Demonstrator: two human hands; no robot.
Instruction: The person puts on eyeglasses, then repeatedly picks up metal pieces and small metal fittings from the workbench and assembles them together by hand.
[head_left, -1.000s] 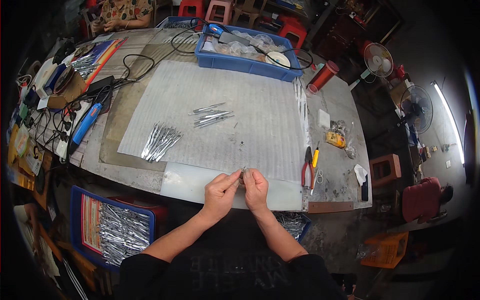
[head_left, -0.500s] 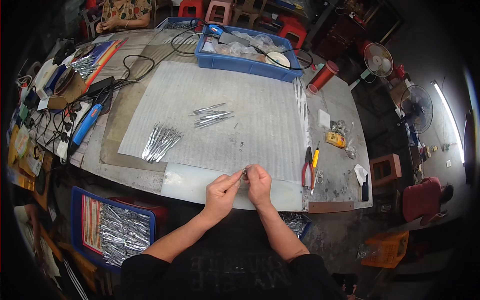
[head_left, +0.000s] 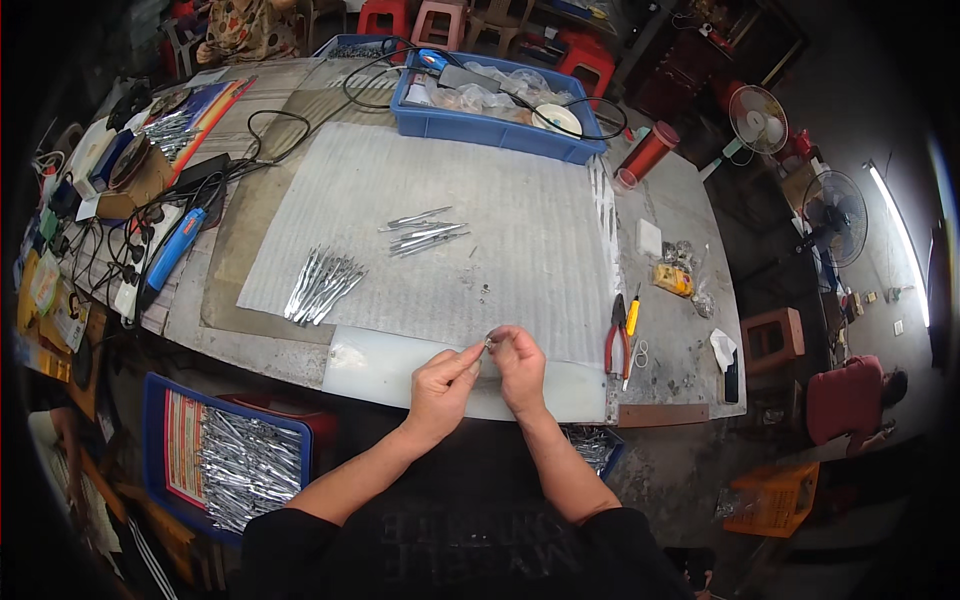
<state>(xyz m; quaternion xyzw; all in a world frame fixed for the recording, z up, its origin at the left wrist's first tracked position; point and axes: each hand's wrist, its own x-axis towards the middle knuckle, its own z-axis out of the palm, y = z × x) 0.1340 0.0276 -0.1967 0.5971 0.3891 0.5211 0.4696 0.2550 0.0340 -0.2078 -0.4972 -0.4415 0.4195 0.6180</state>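
My left hand (head_left: 441,388) and my right hand (head_left: 519,373) meet above the front edge of a pale plastic board (head_left: 375,362). Both are closed, fingertips pinched around a tiny metallic piece (head_left: 488,343) whose kind I cannot make out. Beyond them, a few tiny metal bits (head_left: 485,290) lie on a white foam sheet (head_left: 540,240). A loose group of slim silvery metal pieces (head_left: 425,238) rests farther off. To the left of my hands sits a denser pile of similar slim pieces (head_left: 325,286).
Right of the sheet lie red-handled pliers (head_left: 616,340), a yellow screwdriver (head_left: 632,318) and scissors (head_left: 641,354). A blue bin (head_left: 490,131) with plastic bags stands at the back. Another blue bin (head_left: 225,455) of silvery pieces is at lower left. A blue handheld tool (head_left: 172,252) trails cables.
The fingers of my right hand have lifted and loosened slightly around the tiny piece. My left hand stays in place. The person across the table has shifted a little.
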